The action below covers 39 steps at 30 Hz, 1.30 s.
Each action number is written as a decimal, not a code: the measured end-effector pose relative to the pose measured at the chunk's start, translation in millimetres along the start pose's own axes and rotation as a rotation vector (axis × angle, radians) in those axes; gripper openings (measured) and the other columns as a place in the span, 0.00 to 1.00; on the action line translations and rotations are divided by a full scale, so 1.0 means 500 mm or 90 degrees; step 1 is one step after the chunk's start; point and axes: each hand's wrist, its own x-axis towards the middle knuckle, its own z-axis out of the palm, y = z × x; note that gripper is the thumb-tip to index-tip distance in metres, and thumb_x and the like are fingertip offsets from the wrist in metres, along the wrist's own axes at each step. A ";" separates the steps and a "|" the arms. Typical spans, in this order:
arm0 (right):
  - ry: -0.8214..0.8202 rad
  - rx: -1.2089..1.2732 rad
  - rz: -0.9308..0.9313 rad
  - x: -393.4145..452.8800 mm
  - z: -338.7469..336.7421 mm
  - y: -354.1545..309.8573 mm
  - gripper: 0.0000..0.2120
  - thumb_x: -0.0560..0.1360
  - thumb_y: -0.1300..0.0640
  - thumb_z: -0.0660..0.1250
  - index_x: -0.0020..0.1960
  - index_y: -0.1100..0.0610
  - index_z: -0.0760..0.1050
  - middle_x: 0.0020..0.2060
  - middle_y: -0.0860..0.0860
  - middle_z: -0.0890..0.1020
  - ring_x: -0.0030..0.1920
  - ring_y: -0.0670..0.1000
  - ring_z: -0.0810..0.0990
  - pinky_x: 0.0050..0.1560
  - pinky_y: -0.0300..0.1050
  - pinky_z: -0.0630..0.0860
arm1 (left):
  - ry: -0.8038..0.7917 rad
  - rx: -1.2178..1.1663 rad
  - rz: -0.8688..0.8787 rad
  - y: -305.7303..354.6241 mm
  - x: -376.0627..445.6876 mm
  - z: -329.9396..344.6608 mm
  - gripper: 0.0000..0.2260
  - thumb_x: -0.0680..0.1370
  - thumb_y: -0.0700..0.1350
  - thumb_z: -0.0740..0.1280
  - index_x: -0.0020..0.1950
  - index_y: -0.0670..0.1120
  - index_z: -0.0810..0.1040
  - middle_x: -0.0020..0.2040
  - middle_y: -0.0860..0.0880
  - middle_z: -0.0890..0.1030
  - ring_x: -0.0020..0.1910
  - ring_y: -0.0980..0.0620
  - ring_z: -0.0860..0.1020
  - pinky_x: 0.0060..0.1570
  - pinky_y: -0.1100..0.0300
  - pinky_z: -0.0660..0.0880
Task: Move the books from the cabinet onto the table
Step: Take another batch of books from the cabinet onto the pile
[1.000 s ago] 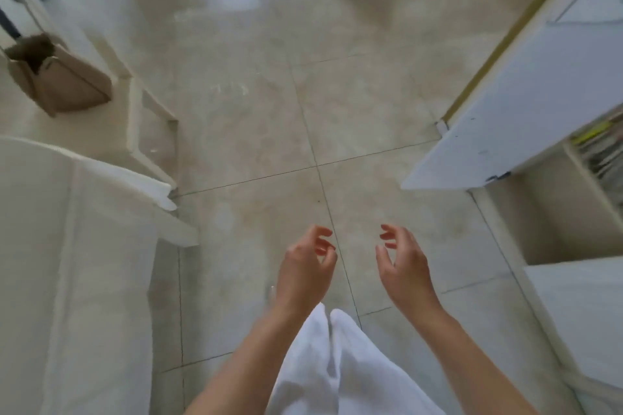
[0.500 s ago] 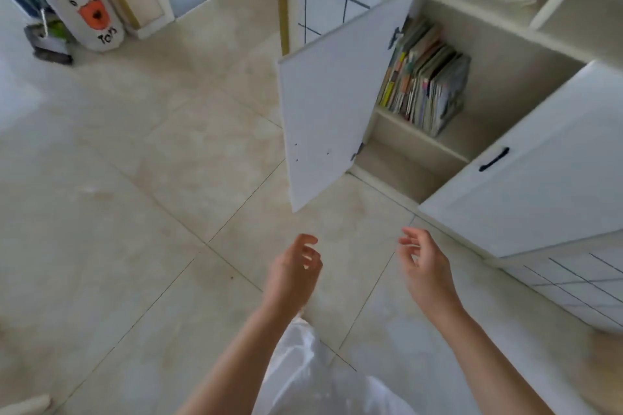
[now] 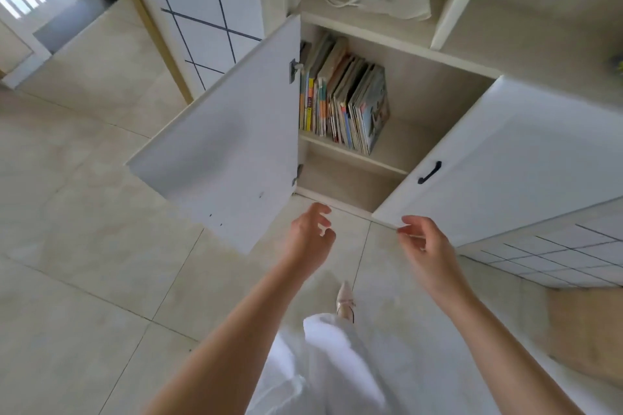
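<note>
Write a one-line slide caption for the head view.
Both empty hands, left and right, reach toward leaning books on the open cabinet's upper shelf.

Soft daylight fills the room, bright and even. Glare lies on the floor (image 3: 84, 246) at the upper left, where a bright patch with pale stripes washes out. The left door (image 3: 229, 145) carries a faint grey shadow across its middle. Inside the cabinet (image 3: 431, 101) the light falls dimmer, yet the books (image 3: 344, 101) read clearly. Wide-angle distortion bends straight edges near the borders. Motion blur smears the white clothing (image 3: 323, 374) and the lower right corner.
</note>
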 end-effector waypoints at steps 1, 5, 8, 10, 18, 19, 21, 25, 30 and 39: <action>-0.007 0.000 0.007 0.025 -0.013 0.002 0.10 0.78 0.60 0.64 0.59 0.54 0.74 0.50 0.50 0.81 0.52 0.50 0.78 0.50 0.41 0.69 | -0.005 -0.002 -0.004 0.020 0.024 0.019 0.16 0.74 0.40 0.64 0.61 0.52 0.74 0.49 0.56 0.79 0.49 0.52 0.78 0.48 0.57 0.76; -0.046 -0.023 0.033 0.157 -0.053 0.012 0.11 0.78 0.59 0.63 0.61 0.54 0.74 0.50 0.50 0.80 0.53 0.51 0.78 0.49 0.42 0.69 | -0.004 -0.050 -0.025 0.083 0.127 0.093 0.15 0.75 0.41 0.64 0.60 0.53 0.74 0.50 0.56 0.79 0.49 0.53 0.79 0.48 0.58 0.76; -0.071 -0.054 0.032 0.271 -0.070 0.005 0.13 0.79 0.58 0.62 0.63 0.56 0.73 0.51 0.50 0.79 0.49 0.50 0.76 0.47 0.38 0.68 | 0.027 -0.081 -0.052 0.114 0.211 0.128 0.14 0.75 0.40 0.64 0.59 0.52 0.74 0.49 0.55 0.80 0.48 0.54 0.79 0.46 0.62 0.74; -0.095 -0.068 0.035 0.350 -0.074 0.001 0.12 0.79 0.58 0.61 0.63 0.56 0.73 0.52 0.50 0.77 0.48 0.48 0.74 0.43 0.34 0.67 | 0.041 -0.096 -0.069 0.129 0.263 0.148 0.14 0.74 0.39 0.64 0.58 0.52 0.75 0.49 0.55 0.80 0.47 0.54 0.79 0.45 0.63 0.73; -0.172 -0.038 0.100 0.635 -0.005 -0.063 0.16 0.78 0.55 0.63 0.65 0.56 0.69 0.56 0.53 0.78 0.55 0.52 0.79 0.57 0.55 0.79 | 0.062 -0.080 -0.071 0.111 0.447 0.192 0.16 0.75 0.40 0.66 0.62 0.48 0.74 0.59 0.51 0.79 0.52 0.53 0.77 0.49 0.63 0.69; -0.178 -0.034 0.115 0.670 0.013 -0.072 0.16 0.78 0.54 0.62 0.64 0.56 0.69 0.57 0.54 0.78 0.55 0.53 0.79 0.55 0.56 0.80 | 0.064 -0.081 -0.072 0.102 0.469 0.200 0.16 0.75 0.40 0.66 0.63 0.48 0.74 0.60 0.51 0.79 0.53 0.53 0.77 0.50 0.63 0.69; -0.179 -0.009 0.143 0.743 0.051 -0.092 0.15 0.78 0.54 0.63 0.64 0.56 0.70 0.58 0.55 0.78 0.56 0.55 0.79 0.50 0.55 0.81 | 0.071 -0.096 -0.072 0.085 0.514 0.223 0.18 0.75 0.39 0.67 0.64 0.48 0.73 0.61 0.50 0.78 0.56 0.52 0.77 0.54 0.61 0.72; -0.163 -0.027 0.159 0.860 0.116 -0.128 0.21 0.75 0.53 0.67 0.65 0.57 0.67 0.50 0.54 0.78 0.48 0.53 0.78 0.41 0.51 0.79 | 0.084 -0.114 -0.051 0.066 0.597 0.259 0.23 0.75 0.39 0.67 0.69 0.48 0.69 0.67 0.50 0.75 0.64 0.50 0.74 0.63 0.55 0.73; -0.222 -0.089 0.168 0.953 0.167 -0.143 0.14 0.74 0.50 0.67 0.55 0.54 0.68 0.51 0.55 0.76 0.52 0.57 0.77 0.59 0.62 0.75 | 0.157 -0.172 -0.011 0.059 0.692 0.293 0.30 0.76 0.40 0.68 0.76 0.47 0.61 0.73 0.49 0.68 0.69 0.50 0.70 0.68 0.50 0.70; -0.209 -0.090 0.199 1.001 0.200 -0.132 0.06 0.76 0.57 0.62 0.50 0.59 0.69 0.48 0.60 0.79 0.49 0.62 0.80 0.49 0.63 0.80 | 0.250 -0.282 -0.015 0.060 0.754 0.326 0.29 0.74 0.38 0.68 0.74 0.48 0.64 0.70 0.50 0.71 0.68 0.51 0.71 0.65 0.53 0.72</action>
